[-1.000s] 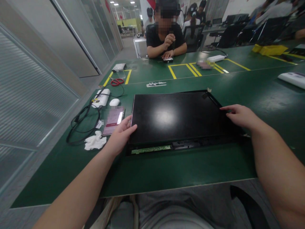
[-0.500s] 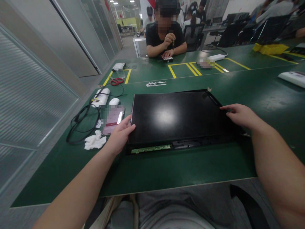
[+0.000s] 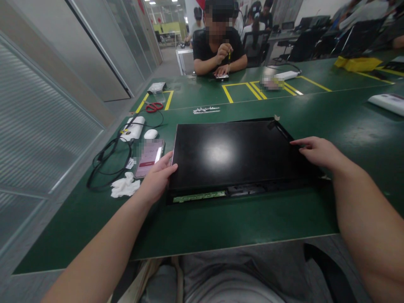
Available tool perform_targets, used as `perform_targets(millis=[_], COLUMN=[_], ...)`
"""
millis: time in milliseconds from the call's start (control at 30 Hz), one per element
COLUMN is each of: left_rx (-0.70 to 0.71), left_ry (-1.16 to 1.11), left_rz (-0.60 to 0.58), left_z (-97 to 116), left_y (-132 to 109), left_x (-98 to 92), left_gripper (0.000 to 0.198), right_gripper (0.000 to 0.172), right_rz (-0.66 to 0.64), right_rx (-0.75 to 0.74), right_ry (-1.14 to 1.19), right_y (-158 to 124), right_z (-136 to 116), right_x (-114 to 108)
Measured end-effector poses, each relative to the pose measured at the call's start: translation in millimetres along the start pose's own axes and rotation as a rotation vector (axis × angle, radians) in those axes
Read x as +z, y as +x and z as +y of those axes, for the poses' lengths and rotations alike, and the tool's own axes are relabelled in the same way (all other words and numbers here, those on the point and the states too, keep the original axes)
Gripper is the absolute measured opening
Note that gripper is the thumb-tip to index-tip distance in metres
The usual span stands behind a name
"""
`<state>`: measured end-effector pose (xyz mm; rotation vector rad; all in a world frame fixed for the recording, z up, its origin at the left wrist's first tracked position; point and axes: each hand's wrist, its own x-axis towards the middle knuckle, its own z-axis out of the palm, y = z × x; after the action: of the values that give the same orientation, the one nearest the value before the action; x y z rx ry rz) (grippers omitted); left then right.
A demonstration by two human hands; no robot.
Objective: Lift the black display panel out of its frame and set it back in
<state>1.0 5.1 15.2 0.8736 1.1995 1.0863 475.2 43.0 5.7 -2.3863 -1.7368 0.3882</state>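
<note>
A black flat display panel (image 3: 233, 153) lies on the green table (image 3: 221, 223) in front of me, with a green circuit strip (image 3: 198, 196) showing along its near edge. My left hand (image 3: 157, 179) grips the panel's left edge, thumb on top. At the right edge my right hand (image 3: 317, 152) holds the panel with its fingers curled against the rim. The panel's left side sits slightly raised above its back frame.
Left of the panel lie a phone (image 3: 150, 157), a crumpled white tissue (image 3: 124, 187), a black cable loop (image 3: 109, 162), a white mouse (image 3: 150, 134) and red scissors (image 3: 154, 107). A person in black (image 3: 219, 50) sits across the table. A white device (image 3: 388, 103) lies far right.
My left hand has slid slightly toward me along the panel's left edge. The right hand and the panel have hardly moved.
</note>
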Motion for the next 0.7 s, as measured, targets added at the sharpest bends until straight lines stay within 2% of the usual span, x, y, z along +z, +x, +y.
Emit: perform_targets(millis=[700], left_rx=[0.031], left_ry=[0.088], left_rz=[-0.077], left_z=[-3.9], left_y=[1.8], left_x=[-2.5], left_gripper=[0.073], right_gripper=[0.052], right_rz=[0.006], right_rx=[0.009], right_ry=[-0.026], right_y=[-2.3], right_z=[-3.3], right_x=[0.0])
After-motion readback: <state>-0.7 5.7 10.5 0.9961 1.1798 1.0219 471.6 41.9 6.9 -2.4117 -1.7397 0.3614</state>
